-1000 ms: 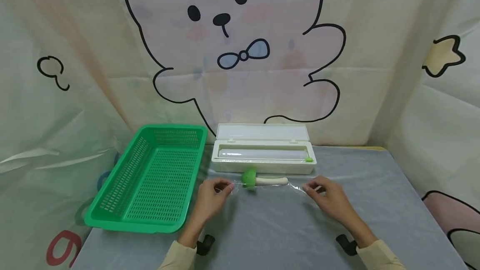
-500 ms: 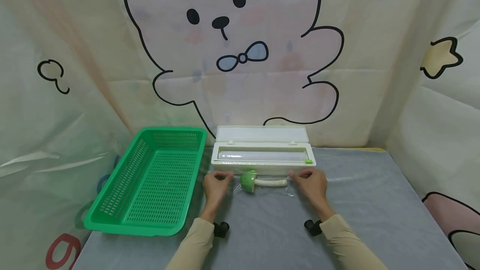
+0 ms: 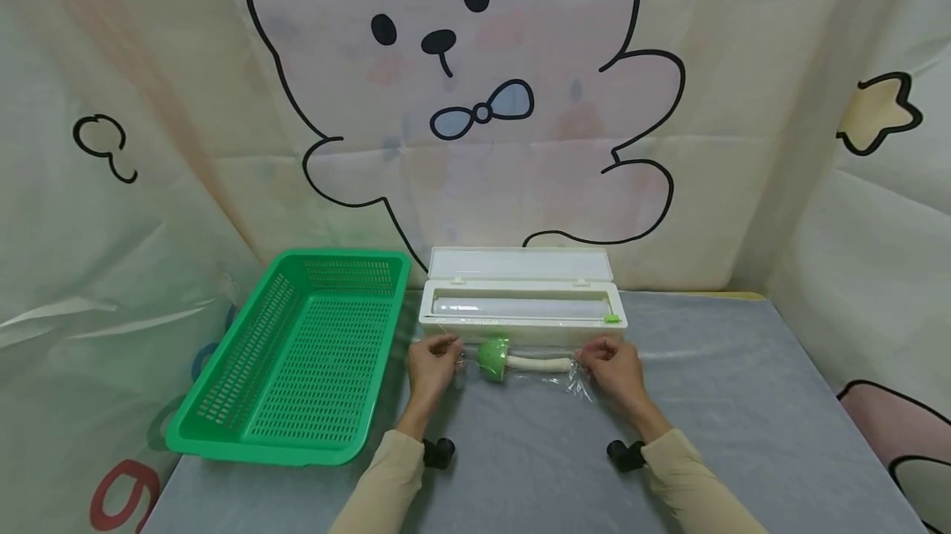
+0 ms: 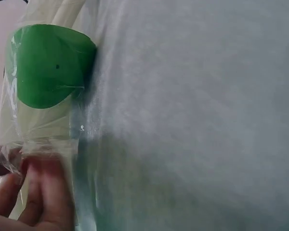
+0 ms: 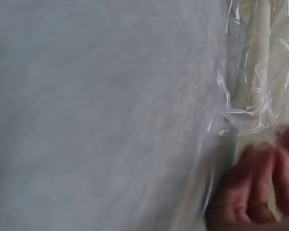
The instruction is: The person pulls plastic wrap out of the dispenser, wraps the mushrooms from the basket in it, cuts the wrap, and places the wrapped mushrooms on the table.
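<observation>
A toy mushroom with a green cap [image 3: 493, 359] and a long white stem [image 3: 538, 364] lies crosswise in clear plastic wrap [image 3: 575, 381], just in front of a white cling film dispenser [image 3: 523, 334]. Beyond the cap's left side, my left hand [image 3: 431, 365] pinches the film; in the left wrist view the gathered film [image 4: 48, 146] shows between thumb and fingertips. My right hand [image 3: 615, 367] pinches the film past the stem's end, where crinkled film [image 5: 238, 113] surrounds the stem in the right wrist view. Both hands are close to the dispenser's front.
The dispenser's lid [image 3: 520, 264] stands raised at the back, with a film roll [image 3: 520, 305] inside and a small green slider [image 3: 612, 318] at its right. A green perforated basket [image 3: 290, 456] stands left of my left hand. A grey cloth [image 3: 535, 468] covers the table.
Both hands have moved forward to the dispenser's front, the right hand also inward to the left. The film past the stem now hangs bunched toward me, and the mushroom's cap has tilted slightly.
</observation>
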`<state>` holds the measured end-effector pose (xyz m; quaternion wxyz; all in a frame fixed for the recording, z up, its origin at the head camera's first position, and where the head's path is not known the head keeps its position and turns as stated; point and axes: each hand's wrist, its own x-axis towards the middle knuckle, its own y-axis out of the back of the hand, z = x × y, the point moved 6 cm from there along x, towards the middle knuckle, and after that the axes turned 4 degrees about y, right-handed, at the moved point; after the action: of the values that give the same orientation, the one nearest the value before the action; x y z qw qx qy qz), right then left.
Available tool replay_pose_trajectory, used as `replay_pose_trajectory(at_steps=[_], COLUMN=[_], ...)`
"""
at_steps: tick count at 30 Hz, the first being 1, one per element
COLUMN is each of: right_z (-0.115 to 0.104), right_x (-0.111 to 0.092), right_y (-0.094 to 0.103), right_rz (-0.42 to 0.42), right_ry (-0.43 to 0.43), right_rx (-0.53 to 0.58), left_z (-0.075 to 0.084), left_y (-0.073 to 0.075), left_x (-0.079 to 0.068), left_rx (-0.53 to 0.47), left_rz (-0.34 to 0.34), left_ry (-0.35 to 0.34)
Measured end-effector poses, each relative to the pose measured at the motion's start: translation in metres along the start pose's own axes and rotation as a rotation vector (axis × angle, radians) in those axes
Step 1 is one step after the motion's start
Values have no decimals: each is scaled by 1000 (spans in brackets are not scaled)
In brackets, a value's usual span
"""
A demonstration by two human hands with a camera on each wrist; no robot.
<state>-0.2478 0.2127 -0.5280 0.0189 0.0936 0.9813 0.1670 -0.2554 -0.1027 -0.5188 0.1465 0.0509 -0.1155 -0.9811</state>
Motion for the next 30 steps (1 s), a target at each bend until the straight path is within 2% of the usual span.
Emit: replay_pose_trajectory(at_steps=[4,7,10,13,16,18,21,22,24,25,27,30], right_z=[0,1,-1,-7,-17,-23,-30,-33,-38,-42,-48,-54], right_x=[-9,-15,-17,-17,-20,-23,-28,-30,-35,-37,-40,-39], right_y=[1,0,2,5,9,11,10,9,4,2,-3,-3], right_rz=[-132,-204,-170,-88,-43,-49,-132,-175,-243,-267,-265,-148], right_ry=[32,19,34,99,221,296,387,415,504,567,715,900], right_rx=[-42,25,115,166,140,120,115,111,31,-36,-176,-341], left_z=[-1,-2,-1,3,10,15,22,24,29,31,36,42], left_y=[0,0,2,3,4,5,4,3,2,1,2,2], left_x=[-6,-12,-15,-18,-21,-23,-27,-28,-28,-27,-25,-21], left_rx=[66,10,-61,-82,-35,62,263,329,455,482,491,414], left_rz=[-113,-188,-193,-203,-279,-344,-409,-414,-384,-367,-342,-343], left_ry=[-65,-62,-73,-128,-197,-251,-365,-410,-503,-541,-565,-531])
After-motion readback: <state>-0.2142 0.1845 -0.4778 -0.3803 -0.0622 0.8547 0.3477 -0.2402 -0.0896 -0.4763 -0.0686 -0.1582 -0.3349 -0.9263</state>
